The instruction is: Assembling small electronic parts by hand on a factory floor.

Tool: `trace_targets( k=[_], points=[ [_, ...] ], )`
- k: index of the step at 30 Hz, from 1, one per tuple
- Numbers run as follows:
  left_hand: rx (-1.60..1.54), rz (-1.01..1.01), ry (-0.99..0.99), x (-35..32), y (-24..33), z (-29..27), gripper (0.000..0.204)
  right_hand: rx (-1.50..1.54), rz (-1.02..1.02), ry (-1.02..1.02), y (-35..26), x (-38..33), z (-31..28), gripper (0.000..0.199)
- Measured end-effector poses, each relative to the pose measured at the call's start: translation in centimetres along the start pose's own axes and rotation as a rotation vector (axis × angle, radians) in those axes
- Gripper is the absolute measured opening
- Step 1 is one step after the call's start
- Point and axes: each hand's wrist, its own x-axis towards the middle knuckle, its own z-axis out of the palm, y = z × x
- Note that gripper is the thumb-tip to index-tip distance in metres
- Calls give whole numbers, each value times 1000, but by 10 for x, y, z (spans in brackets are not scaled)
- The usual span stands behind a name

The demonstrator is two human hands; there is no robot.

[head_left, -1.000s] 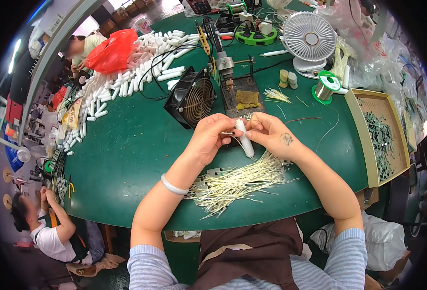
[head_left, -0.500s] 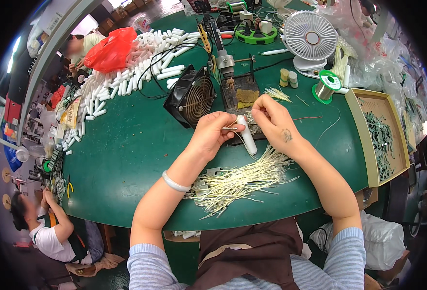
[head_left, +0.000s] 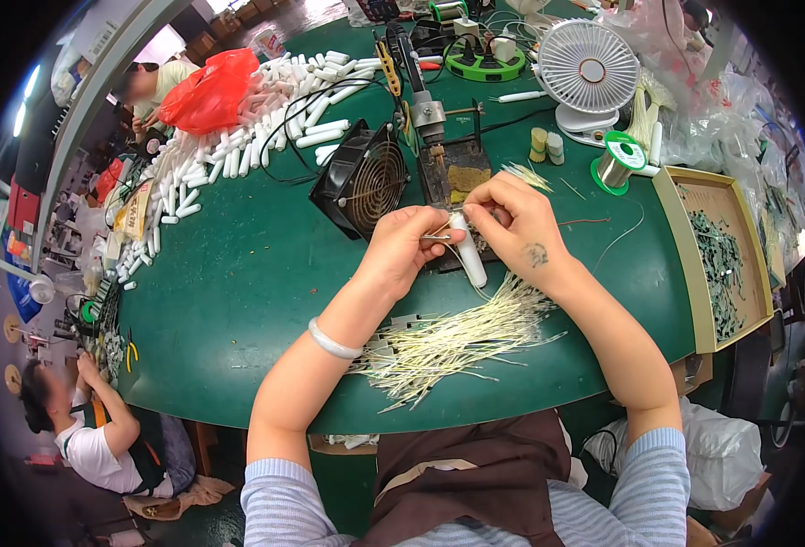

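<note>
While the left hand [head_left: 405, 244] pinches a smooth white cylinder [head_left: 470, 257] just nearer than the upright black-and-metal soldering iron [head_left: 429, 117], the right hand [head_left: 519, 230] at its top, hold unclear, drifting forward could scorch it.

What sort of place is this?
Probably an electronics workshop: on the table are what looks like a soldering iron, a wire spool and lots of matching white tubes.

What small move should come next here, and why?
Probably ease the upper end of the white tube toward the soldering iron: the left hand grips the tube, the right hand is near that end, and the iron looks close.
</note>
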Motion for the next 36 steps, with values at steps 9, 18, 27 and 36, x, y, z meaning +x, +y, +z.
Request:
trace_targets(
  k=[9, 18, 27, 36],
  points=[
    [8, 2, -2, 0, 1, 0, 11, -3, 15, -8, 0, 1, 0, 7],
    [12, 20, 8, 0, 2, 1, 11, -22, -7, 7, 1, 1, 2, 6],
    [8, 37, 31, 0, 4, 5, 13, -15, 11, 19, 1, 1, 3, 6],
    [-18, 36, 26, -2, 4, 6, 13, 5, 35, 22, -1, 1, 3, 7]
  ],
)
